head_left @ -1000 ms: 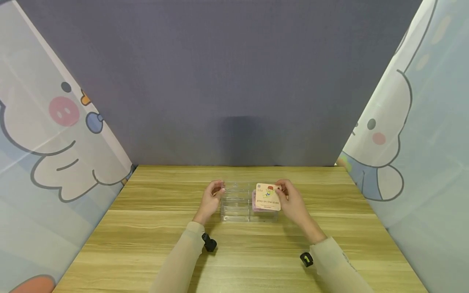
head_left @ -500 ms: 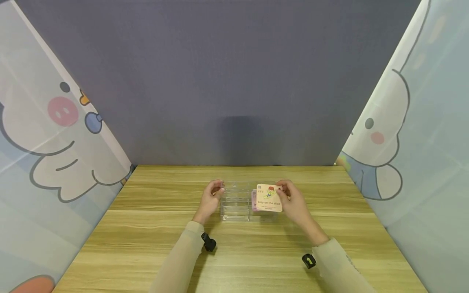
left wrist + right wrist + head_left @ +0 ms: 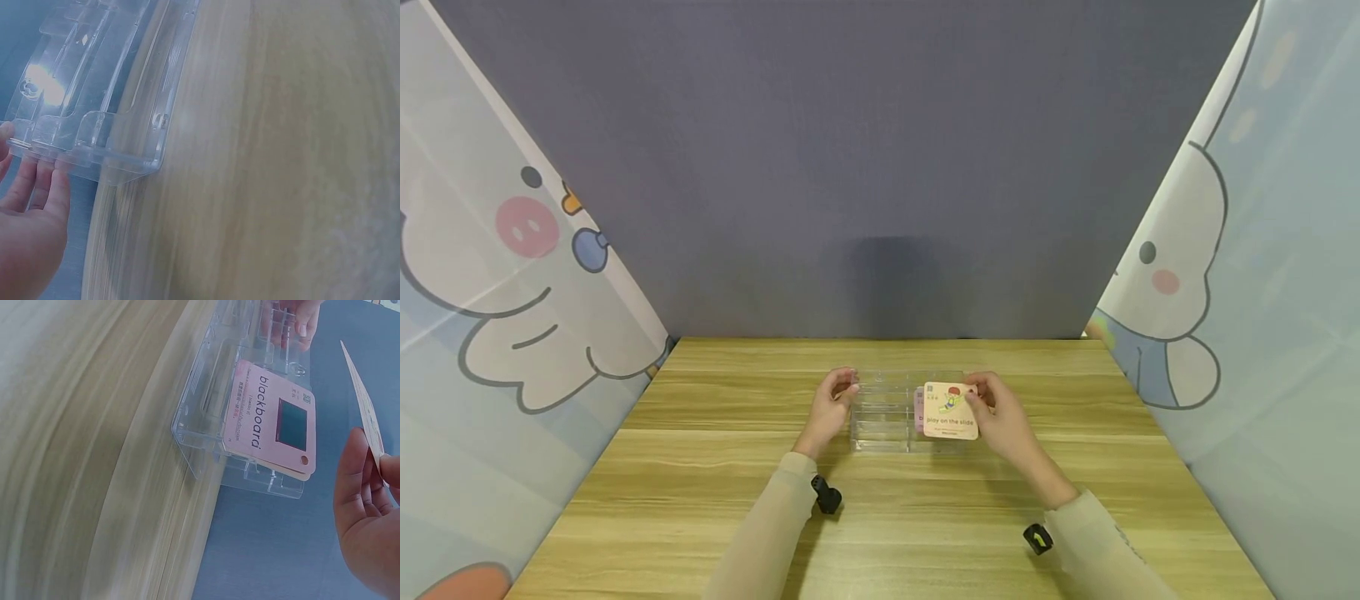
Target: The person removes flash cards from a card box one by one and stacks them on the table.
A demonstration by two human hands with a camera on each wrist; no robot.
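A clear plastic card rack (image 3: 880,433) with stepped tiers and two columns stands on the table. My left hand (image 3: 829,410) grips its left side, with the thumb in front and fingers behind the edge in the left wrist view. My right hand (image 3: 1004,423) pinches a cream flashcard (image 3: 951,412) by its upper right corner. The card reads "play on the slide" and has a drawing of a child. Behind it, a pink flashcard (image 3: 269,419) marked "blackboard" leans in the rack's right column, with another card's edge showing under it. The right wrist view shows the held card edge-on, apart from the rack.
The wood-grain table (image 3: 880,533) runs back to a dark grey panel (image 3: 880,167). Cartoon-printed curtains (image 3: 1285,292) flank both sides. A small black device (image 3: 827,496) sits at the left cuff, another black device (image 3: 1037,538) at the right cuff.
My right hand has brought the cream flashcard slightly down and toward me, and more of the pink card shows at its left. The left hand and the rack stay in place.
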